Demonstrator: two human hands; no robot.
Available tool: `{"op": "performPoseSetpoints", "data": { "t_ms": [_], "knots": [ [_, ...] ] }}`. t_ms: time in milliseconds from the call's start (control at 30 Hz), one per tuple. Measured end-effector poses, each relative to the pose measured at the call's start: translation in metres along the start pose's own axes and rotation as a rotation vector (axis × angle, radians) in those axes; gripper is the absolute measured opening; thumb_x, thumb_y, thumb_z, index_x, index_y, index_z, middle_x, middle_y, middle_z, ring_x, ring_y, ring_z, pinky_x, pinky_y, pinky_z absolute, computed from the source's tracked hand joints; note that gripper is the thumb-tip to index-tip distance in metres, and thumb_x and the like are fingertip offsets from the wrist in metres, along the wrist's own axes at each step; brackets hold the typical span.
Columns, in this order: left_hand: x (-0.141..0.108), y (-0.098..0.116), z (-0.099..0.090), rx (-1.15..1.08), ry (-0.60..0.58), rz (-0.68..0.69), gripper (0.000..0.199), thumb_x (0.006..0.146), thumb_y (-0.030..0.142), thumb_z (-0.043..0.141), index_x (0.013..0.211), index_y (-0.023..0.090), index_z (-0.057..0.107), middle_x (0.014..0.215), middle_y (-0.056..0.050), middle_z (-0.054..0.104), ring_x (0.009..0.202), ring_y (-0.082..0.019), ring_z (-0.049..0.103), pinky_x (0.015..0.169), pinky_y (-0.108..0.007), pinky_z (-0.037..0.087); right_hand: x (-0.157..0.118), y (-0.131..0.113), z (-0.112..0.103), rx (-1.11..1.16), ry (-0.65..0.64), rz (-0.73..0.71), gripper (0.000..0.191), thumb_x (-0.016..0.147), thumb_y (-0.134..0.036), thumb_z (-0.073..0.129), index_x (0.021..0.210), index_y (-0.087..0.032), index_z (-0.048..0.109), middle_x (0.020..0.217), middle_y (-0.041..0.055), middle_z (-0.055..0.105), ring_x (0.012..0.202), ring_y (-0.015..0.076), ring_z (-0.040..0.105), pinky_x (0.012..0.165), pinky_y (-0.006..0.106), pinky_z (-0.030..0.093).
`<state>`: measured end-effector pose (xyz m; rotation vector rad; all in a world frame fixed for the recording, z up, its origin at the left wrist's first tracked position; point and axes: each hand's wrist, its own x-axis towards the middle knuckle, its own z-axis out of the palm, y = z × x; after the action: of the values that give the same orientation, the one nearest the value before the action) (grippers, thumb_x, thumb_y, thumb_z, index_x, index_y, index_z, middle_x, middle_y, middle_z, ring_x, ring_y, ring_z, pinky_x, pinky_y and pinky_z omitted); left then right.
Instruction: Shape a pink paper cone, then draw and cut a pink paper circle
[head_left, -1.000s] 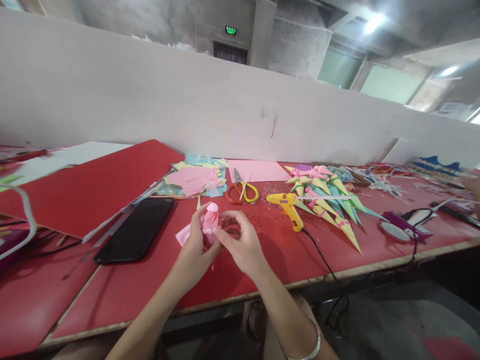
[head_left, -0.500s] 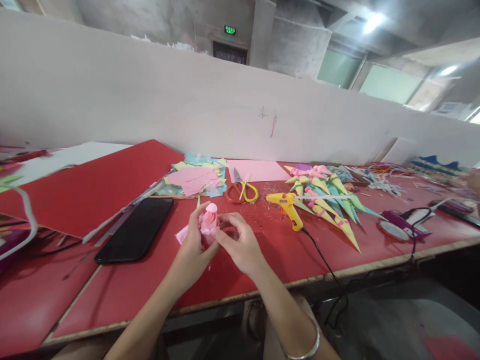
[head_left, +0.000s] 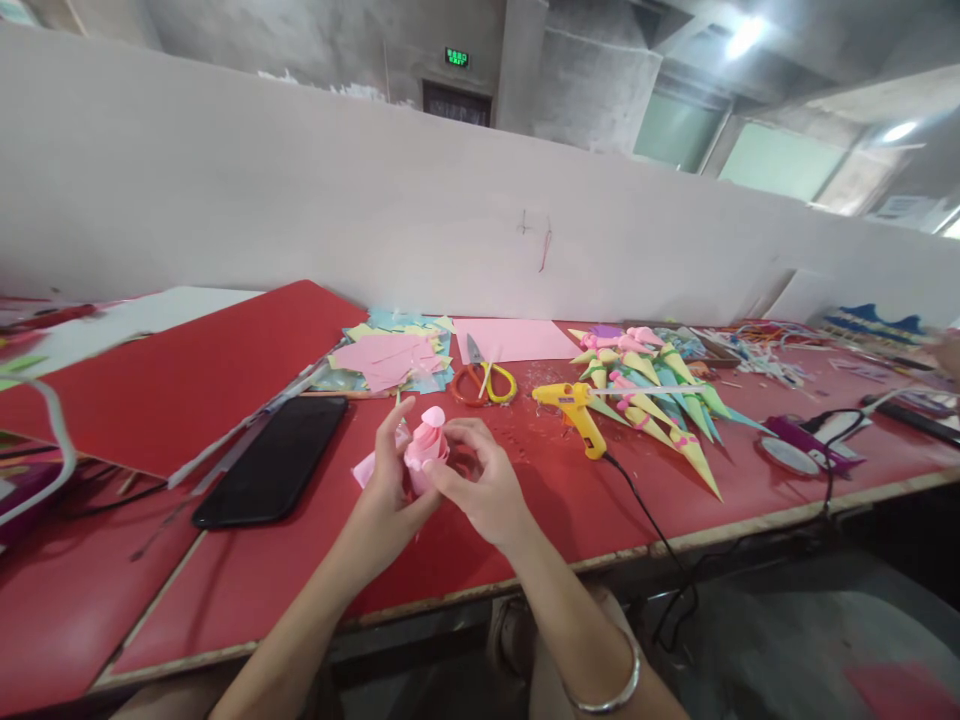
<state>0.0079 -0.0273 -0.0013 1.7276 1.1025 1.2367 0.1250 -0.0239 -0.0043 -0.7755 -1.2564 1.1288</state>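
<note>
Between my two hands is a small pink ice-cream-shaped craft piece [head_left: 427,445], with a swirled top and a pale pink cap. My left hand [head_left: 390,485] is closed around its left side and base. The thumb and fingertips of my right hand [head_left: 476,480] pinch its right side near the lower edge. My fingers hide the bottom of the piece. A flat pink scrap [head_left: 364,470] lies on the table just beyond my left hand. Nearby to the right rests a yellow glue gun [head_left: 574,415], its cord trailing off the table edge.
Scissors [head_left: 484,383] and a pile of paper scraps [head_left: 390,358] lie behind my hands. A black phone [head_left: 274,460] and a red board [head_left: 187,380] are at left. Several paper cones [head_left: 660,385] are heaped at right, near a purple item [head_left: 810,440]. A white partition [head_left: 450,220] stands behind.
The pink piece has shifted and turned slightly to the right between my hands, showing more of its swirl. Both hands keep hold of it.
</note>
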Motion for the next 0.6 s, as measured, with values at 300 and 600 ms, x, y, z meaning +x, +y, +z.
{"op": "performPoseSetpoints", "data": {
  "t_ms": [300, 600],
  "knots": [
    [0.006, 0.005, -0.016, 0.244, -0.286, -0.033, 0.019, 0.071, 0.035, 0.058, 0.077, 0.018, 0.063, 0.081, -0.002, 0.069, 0.079, -0.020, 0.061, 0.075, -0.030, 0.048, 0.003, 0.000, -0.004, 0.068, 0.054, -0.083, 0.031, 0.064, -0.024, 0.065, 0.093, -0.020, 0.053, 0.092, 0.0027, 0.059, 0.086, 0.0155, 0.058, 0.082, 0.030, 0.047],
    [0.006, 0.007, -0.025, 0.381, -0.357, -0.067, 0.023, 0.074, 0.036, 0.053, 0.069, 0.018, 0.066, 0.070, 0.002, 0.068, 0.065, -0.016, 0.057, 0.059, -0.022, 0.043, 0.002, -0.003, -0.006, 0.045, -0.111, -0.037, 0.026, 0.066, -0.027, 0.063, 0.091, -0.021, 0.060, 0.092, 0.0020, 0.059, 0.085, 0.0160, 0.058, 0.080, 0.030, 0.048]
  ]
}}
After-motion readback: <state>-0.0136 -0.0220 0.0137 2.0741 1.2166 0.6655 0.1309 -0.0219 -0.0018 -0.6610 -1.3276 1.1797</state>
